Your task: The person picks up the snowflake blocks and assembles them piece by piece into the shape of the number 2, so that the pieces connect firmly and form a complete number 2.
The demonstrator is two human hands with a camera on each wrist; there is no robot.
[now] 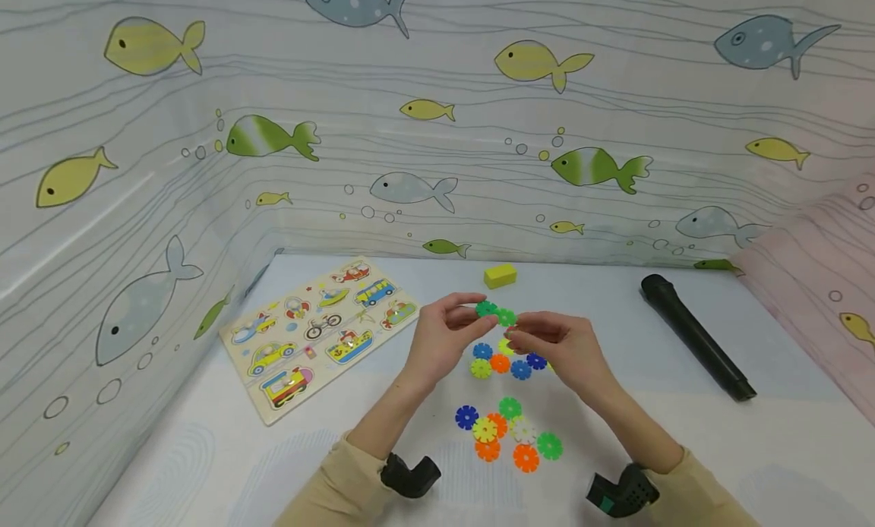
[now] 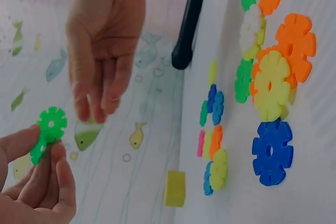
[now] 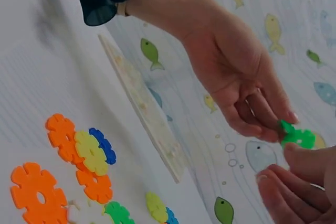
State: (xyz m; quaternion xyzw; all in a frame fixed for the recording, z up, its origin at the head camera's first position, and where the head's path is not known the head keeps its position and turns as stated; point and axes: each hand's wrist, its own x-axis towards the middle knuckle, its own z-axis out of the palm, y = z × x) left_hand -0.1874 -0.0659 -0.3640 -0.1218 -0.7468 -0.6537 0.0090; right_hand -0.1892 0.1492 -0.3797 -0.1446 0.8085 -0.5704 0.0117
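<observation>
My left hand point(image 1: 440, 339) pinches two green flower-shaped plastic discs point(image 1: 506, 317) joined at an angle, raised above the table. In the left wrist view, thumb and fingertips grip the lower green disc point(image 2: 39, 150), while the upper one sticks out free. My right hand point(image 1: 569, 354) is close to the discs on the right, its fingers loosely bent. Seen from the left wrist, that right hand point(image 2: 107, 40) hangs apart from the discs with nothing visible in it. Below both hands, loose discs lie in two groups, including a blue disc point(image 1: 467, 417) and an orange disc point(image 1: 526, 459).
A wooden picture puzzle board point(image 1: 317, 337) with vehicles lies on the left. Behind the hands sits a yellow block point(image 1: 500, 276). On the right is a long black microphone-like object point(image 1: 697, 337). A fish-patterned curtain point(image 1: 478, 147) encloses the table's back and sides.
</observation>
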